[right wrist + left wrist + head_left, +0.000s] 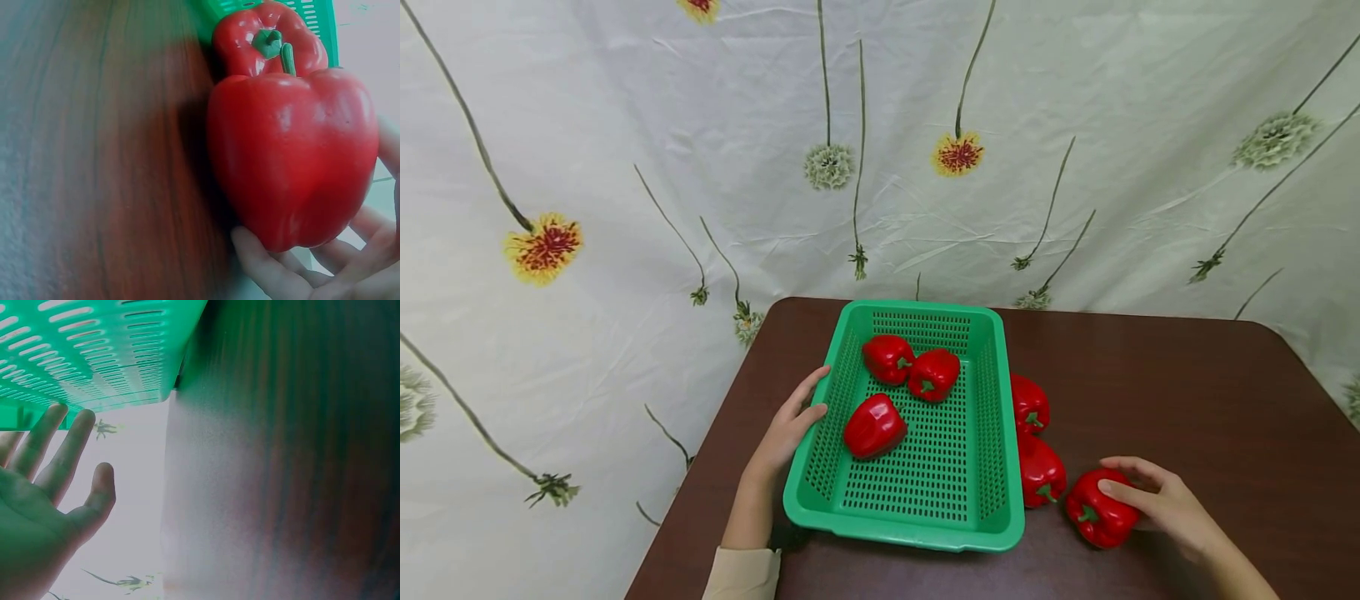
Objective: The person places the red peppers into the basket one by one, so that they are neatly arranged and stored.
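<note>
One blocky red bell pepper (pixel 1108 518), gripped by your right fingers (pixel 1127 493), best squeezed lightly; one rectangular green plastic basket (pixel 917 538), left fingers (pixel 800 395) apart at nine o'clock.

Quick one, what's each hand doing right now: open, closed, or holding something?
Left hand: open, fingertips at the side of the green basket.
Right hand: holding a red pepper.
</note>
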{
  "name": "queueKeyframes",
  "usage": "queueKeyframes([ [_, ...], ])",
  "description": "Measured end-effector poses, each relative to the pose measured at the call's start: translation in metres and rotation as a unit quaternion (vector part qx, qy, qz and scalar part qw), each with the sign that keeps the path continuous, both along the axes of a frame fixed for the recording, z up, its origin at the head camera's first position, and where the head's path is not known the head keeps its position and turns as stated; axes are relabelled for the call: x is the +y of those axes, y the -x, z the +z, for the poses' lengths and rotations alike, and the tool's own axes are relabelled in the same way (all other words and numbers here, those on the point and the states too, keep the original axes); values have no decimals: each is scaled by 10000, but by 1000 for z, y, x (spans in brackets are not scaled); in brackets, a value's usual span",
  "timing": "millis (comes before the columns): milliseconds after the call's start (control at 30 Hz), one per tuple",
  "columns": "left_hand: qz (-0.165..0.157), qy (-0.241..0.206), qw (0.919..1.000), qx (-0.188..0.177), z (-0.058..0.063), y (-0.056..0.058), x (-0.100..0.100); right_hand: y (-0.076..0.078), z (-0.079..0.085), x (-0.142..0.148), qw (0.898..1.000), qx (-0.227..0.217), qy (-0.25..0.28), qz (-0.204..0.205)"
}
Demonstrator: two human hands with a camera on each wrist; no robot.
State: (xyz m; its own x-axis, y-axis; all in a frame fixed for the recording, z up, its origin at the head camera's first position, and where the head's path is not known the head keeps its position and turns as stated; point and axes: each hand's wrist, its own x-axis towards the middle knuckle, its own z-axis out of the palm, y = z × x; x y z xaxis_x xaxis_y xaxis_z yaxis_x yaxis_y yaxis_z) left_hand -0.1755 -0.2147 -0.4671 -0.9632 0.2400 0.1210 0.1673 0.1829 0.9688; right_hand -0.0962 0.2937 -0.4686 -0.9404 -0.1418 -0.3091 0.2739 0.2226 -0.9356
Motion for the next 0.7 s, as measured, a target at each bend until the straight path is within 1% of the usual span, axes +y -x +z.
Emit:
queueKeyframes([
  [167, -24, -9, 10000, -36, 0, 0, 1, -3, -2, 0, 9999, 84, 55, -9],
  [367, -14, -44, 10000, -55, 0, 1, 1, -6, -5, -2, 9985, 408, -80, -343],
  [433, -12, -35, 10000, -38, 0, 1, 1, -6, -6, -2, 9982, 483, -60, -361],
  [533, -15, -21, 10000, -16, 0, 1, 0, -5, -6, -2, 9986, 377, 4, -360],
  [700, 5, -7, 10000, -2, 0, 1, 1, -5, -7, 2, 9993, -1, 178, -336],
])
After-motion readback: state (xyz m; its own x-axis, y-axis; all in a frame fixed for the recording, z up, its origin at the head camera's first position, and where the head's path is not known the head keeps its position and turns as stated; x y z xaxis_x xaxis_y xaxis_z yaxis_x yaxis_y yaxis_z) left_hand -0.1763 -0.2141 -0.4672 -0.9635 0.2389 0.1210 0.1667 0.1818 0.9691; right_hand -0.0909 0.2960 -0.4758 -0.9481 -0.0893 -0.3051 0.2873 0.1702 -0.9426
